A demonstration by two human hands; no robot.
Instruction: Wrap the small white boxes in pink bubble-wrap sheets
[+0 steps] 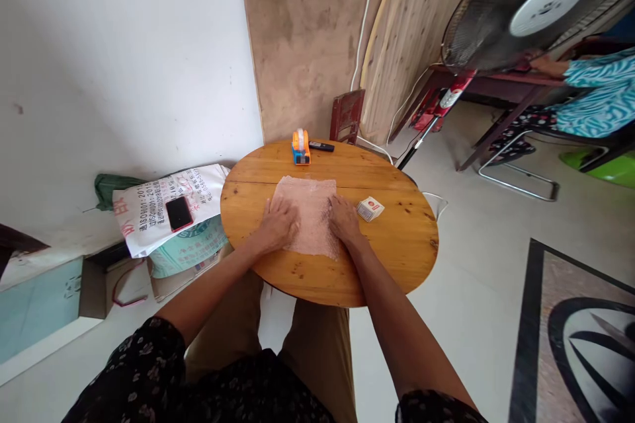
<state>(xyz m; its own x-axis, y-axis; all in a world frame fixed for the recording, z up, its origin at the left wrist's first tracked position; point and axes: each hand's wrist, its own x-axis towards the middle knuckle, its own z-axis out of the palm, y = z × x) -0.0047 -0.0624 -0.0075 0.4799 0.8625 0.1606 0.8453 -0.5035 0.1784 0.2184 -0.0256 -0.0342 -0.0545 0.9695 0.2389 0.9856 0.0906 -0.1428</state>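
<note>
A pinkish, see-through sheet that looks like bubble wrap (313,211) lies spread flat on the round wooden table (397,238). My left hand (279,225) rests on its left side, fingers stretched out and lying flat. On the right edge of the sheet is my right hand (343,218), palm down with its fingers extended. Just right of that hand sits a small white box with red and orange print (370,208). Beyond the sheet stands an orange and blue tape dispenser (300,147) with a roll of tape. Beside it lies a small dark object (321,146), perhaps a knife.
To the left, a phone (179,213) lies on white printed sacks (169,195). A standing fan (536,6) rises at the right. Behind it a person in a blue patterned top (602,92) sits at a dark table. Boards (302,33) lean on the wall.
</note>
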